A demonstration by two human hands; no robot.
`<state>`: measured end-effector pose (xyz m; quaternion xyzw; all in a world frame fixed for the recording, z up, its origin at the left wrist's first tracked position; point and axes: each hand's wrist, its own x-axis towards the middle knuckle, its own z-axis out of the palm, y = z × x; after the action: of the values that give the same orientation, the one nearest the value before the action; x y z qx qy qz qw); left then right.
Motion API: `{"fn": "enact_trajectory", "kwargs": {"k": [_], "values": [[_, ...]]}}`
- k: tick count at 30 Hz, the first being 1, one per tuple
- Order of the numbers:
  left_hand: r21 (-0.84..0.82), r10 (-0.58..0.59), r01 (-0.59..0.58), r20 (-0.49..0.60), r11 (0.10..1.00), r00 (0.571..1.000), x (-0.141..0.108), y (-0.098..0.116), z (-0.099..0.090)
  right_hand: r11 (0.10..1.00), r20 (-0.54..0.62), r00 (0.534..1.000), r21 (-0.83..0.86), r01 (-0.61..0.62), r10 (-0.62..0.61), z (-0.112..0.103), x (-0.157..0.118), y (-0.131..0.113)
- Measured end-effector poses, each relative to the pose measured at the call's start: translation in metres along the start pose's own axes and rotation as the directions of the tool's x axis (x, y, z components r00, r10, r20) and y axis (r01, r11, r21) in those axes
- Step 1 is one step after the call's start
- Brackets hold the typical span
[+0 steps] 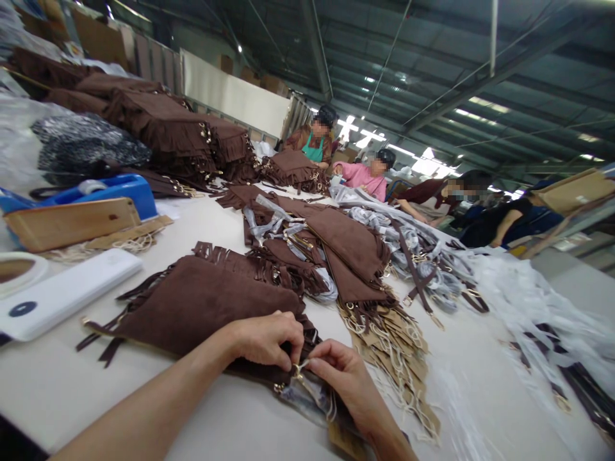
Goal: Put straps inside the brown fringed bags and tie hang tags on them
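Apparently midway, we have our left hand (pixel 271 337) and right hand (pixel 344 369), each grip closed on the white string (pixel 301 365) at the right near end of the brown fringed bag (pixel 206 304) on the desk (pixel 29 394), seemingly unsecured, with paper tags (pixel 406 368) heaped farther right

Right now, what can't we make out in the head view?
Head view, white cord: any knot is hidden between the left hand and right hand.
Head view, brown bag: part of the near edge, behind the left forearm.
Head view, heaped tags: any print, too small to read.
Head view, dark straps at right: cut off by the edge.
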<state>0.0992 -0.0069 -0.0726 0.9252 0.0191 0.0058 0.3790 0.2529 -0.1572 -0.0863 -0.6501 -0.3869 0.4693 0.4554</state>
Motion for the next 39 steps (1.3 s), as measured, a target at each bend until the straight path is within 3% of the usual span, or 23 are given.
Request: {"fn": "enact_trajectory", "kwargs": {"k": [19,27,34,39], "values": [[-0.021,0.01,-0.011,-0.032,1.0,0.999,-0.001,-0.002,0.002,0.997,0.018,0.999,0.061,-0.051,0.05,0.012,-0.003,-0.002],[0.037,-0.029,0.03,-0.033,0.999,0.999,0.001,0.002,0.005,0.988,-0.078,0.992,-0.133,0.084,-0.095,0.024,-0.001,0.001],[0.06,-0.09,0.098,-0.121,0.993,0.989,-0.007,0.016,0.004,0.979,-0.092,0.991,0.19,-0.08,0.099,0.026,0.008,0.014],[0.133,-0.135,0.178,-0.283,0.975,0.95,-0.007,0.029,0.015,0.961,-0.084,0.986,0.25,-0.121,0.146,0.026,0.004,0.005]]}}
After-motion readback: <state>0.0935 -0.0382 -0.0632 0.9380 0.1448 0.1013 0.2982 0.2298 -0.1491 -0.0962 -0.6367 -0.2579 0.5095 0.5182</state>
